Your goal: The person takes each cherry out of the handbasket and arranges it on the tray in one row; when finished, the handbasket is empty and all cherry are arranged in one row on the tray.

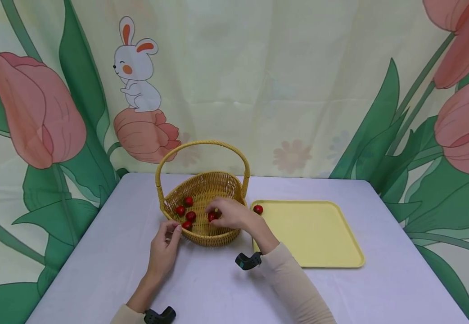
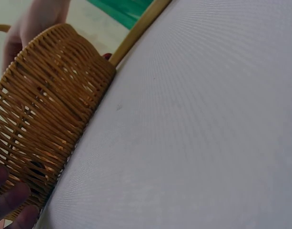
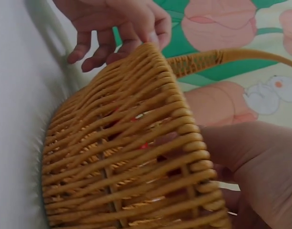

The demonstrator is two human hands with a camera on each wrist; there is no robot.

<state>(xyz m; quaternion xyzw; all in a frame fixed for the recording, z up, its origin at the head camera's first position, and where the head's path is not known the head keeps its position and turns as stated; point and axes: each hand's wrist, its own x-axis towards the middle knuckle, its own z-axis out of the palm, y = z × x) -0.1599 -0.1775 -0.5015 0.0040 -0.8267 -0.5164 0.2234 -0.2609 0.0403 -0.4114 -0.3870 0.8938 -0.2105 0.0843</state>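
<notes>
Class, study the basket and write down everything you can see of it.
The basket is golden-brown and looks like woven wicker, with gaps between its strands and a tall arched handle. It stands on the pale tablecloth, open side up, just left of the yellow tray. Small red fruits lie inside, several toward its left side. The left hand holds the near-left rim; the right hand reaches in. Much of its far outside is hidden.

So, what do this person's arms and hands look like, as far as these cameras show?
The left sleeve and right sleeve are plain pale beige. A black, curved left gadget and matching right gadget sit by the wrists; the right one shows a small teal patch. No cables show. The left hand and right hand wear no gloves.
</notes>
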